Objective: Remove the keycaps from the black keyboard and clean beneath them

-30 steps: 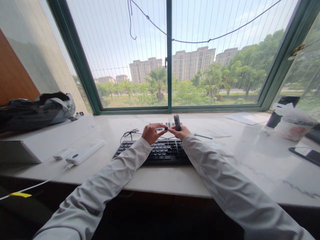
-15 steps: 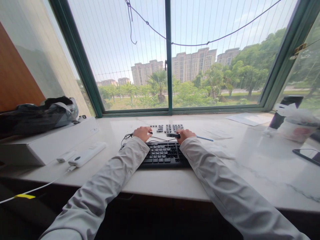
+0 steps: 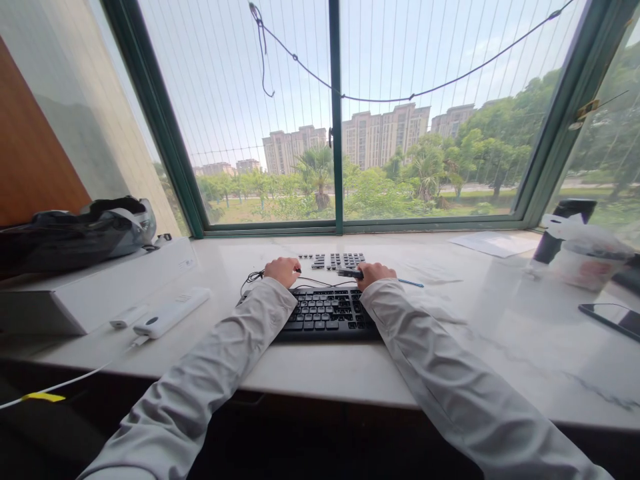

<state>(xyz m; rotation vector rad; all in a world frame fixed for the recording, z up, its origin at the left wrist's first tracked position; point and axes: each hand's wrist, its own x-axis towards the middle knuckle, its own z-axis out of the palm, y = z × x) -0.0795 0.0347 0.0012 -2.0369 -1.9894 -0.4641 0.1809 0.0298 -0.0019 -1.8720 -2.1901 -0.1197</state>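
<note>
A black keyboard (image 3: 327, 312) lies on the pale counter, some of its keycaps off and bare sockets showing. Above its upper left edge, my left hand (image 3: 283, 271) is closed in a pinch on a small black keycap (image 3: 299, 270). My right hand (image 3: 377, 274), over the upper right edge, grips a short black brush-like tool (image 3: 351, 273) pointing left; its exact kind is too small to make out. Behind the hands, loose black keycaps (image 3: 347, 260) are laid out in rows. A thin blue stick (image 3: 412, 283) shows just right of my right hand.
The keyboard's dark cable (image 3: 251, 277) coils left of my left hand. A white power bank (image 3: 173, 313) and a white box (image 3: 100, 287) with a dark bag on it are at left. A phone (image 3: 613, 318) and a plastic-wrapped tub (image 3: 585, 267) are at right. The window rises behind.
The view has shifted slightly. My right hand and its tool have moved a little to the right relative to the keyboard. My left hand keeps its pinch in nearly the same place.
</note>
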